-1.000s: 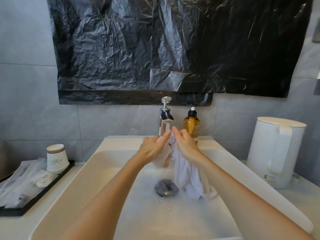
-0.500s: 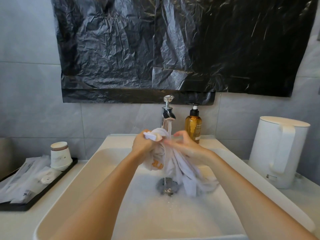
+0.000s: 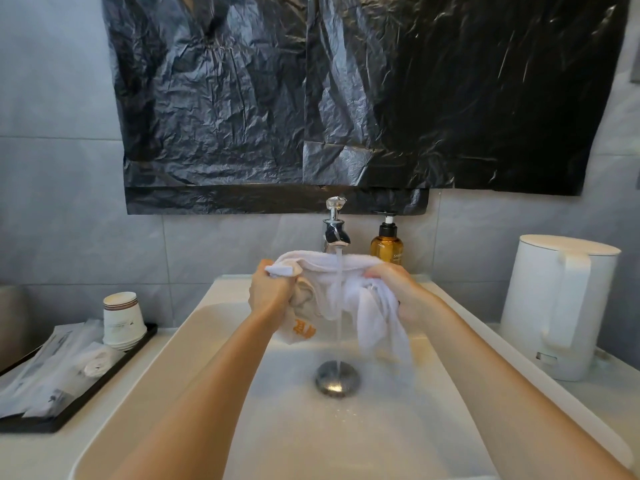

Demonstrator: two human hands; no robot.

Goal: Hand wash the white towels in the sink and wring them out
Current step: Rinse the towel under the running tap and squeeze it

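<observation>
Washing at the sink: a person's left hand (image 3: 272, 294) and right hand (image 3: 398, 289), bunched close together at the tap a second ago, now stand apart over the sink (image 3: 166, 375), drawing the white towel (image 3: 311, 261) out into a band between them. The spread puts the cloth under the faucet (image 3: 334, 230), whose stream runs down over the middle of the band and on to the drain (image 3: 337, 377). That reads as rinsing, with wringing yet to come. Each grip is clamped on the towel: the left fist closes round one end, a corner poking up past the knuckles, while the right fingers curl over the other. The rest hangs below both grips, an orange-printed fold under the left and a loose tail under the right, dangling toward the basin.
</observation>
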